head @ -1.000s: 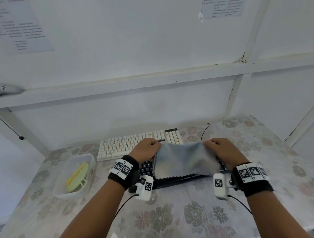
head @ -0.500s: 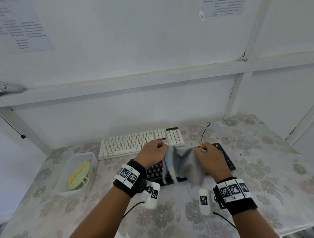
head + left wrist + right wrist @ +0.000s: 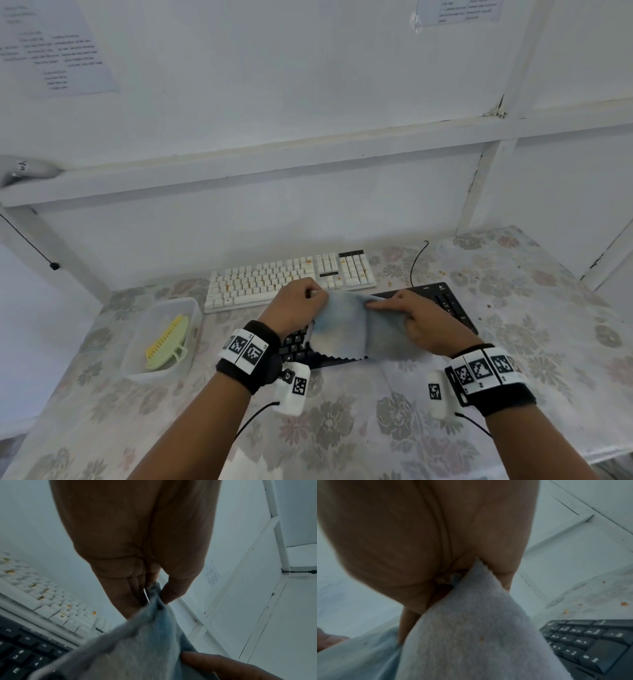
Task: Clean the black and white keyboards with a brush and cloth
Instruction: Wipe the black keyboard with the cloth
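The left hand [image 3: 297, 306] pinches the far left corner of the cloth [image 3: 346, 329] between thumb and curled fingers [image 3: 120, 595], and the right hand [image 3: 419, 318] pinches its far right part, so the cloth hangs between them with its zigzag edge toward the person, over the black keyboard [image 3: 445, 301]. That keyboard's long axis runs left to right on the bench [image 3: 342, 428], and the white keyboard [image 3: 274, 279] lies parallel just behind it. The brush [image 3: 168, 339] lies in a tub [image 3: 137, 329] to the left.
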